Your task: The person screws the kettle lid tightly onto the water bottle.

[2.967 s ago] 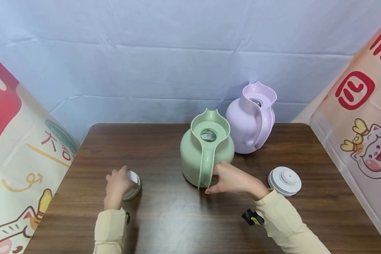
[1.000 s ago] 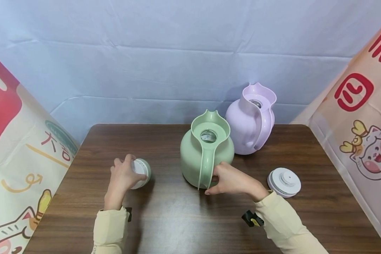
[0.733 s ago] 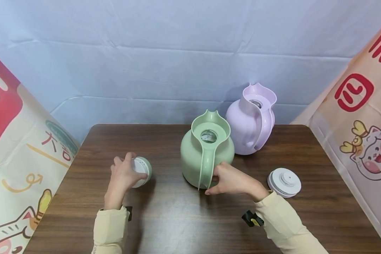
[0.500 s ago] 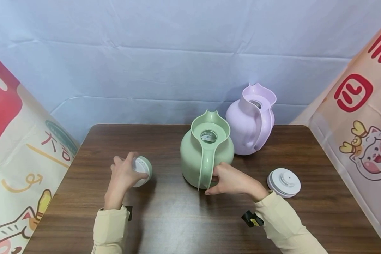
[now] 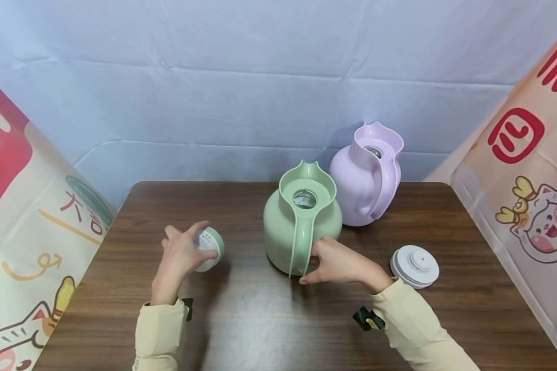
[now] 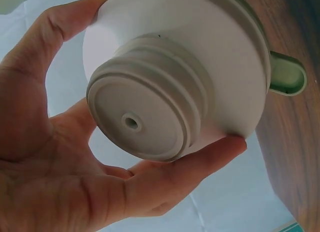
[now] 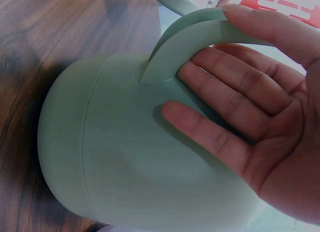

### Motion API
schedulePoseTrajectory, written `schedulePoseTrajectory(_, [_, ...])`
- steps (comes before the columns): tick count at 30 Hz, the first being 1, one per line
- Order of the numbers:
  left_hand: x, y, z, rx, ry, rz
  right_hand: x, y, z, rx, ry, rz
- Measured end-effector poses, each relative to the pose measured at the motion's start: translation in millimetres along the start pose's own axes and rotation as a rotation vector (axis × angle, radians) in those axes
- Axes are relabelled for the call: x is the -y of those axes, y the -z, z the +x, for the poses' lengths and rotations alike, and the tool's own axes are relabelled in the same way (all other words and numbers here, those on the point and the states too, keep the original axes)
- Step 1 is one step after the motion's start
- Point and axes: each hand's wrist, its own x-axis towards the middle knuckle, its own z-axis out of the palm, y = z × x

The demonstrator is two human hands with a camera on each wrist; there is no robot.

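In the head view my left hand (image 5: 178,255) holds a round white-and-green jug lid (image 5: 213,248) at the left, thumb and fingers spread around its edge. The lid is tilted; in the left wrist view its white threaded plug (image 6: 140,115) faces the wrist and a green tab (image 6: 287,75) sticks out beyond. My right hand (image 5: 339,262) is at the handle (image 5: 302,242) of the green jug (image 5: 278,226). The right wrist view has the fingers reaching inside the handle and the thumb on its outer side. The jug stands upright, its round mouth (image 5: 305,198) uncovered.
A lilac jug (image 5: 350,175), also uncovered, stands behind and right of the green one. A white lid (image 5: 415,265) with its plug upward lies on the wooden table (image 5: 241,330) at the right. Pale cloth (image 5: 213,103) hangs behind; printed sheets flank both sides.
The left hand has raised the lid, moved it slightly right and toward the back, and tipped it onto its side. The right hand and both jugs have stayed in place.
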Motion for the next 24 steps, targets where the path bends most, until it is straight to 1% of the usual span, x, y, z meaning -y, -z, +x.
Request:
schedulePoseTrajectory(5, [-2.0, 0.5, 1.9, 0.008, 0.001, -0.002, 0, 0, 0.3, 0.001, 0.0, 0.001])
schedulePoseTrajectory(13, [-5.5, 3.0, 3.5, 0.005, -0.006, 0.013, 0, 1, 0.5, -0.005, -0.006, -0.028])
schedulePoseTrajectory(24, [-15.1, 5.4, 3.9, -0.028, -0.024, -0.003, 1, 1, 0.1, -0.003, -0.015, -0.037])
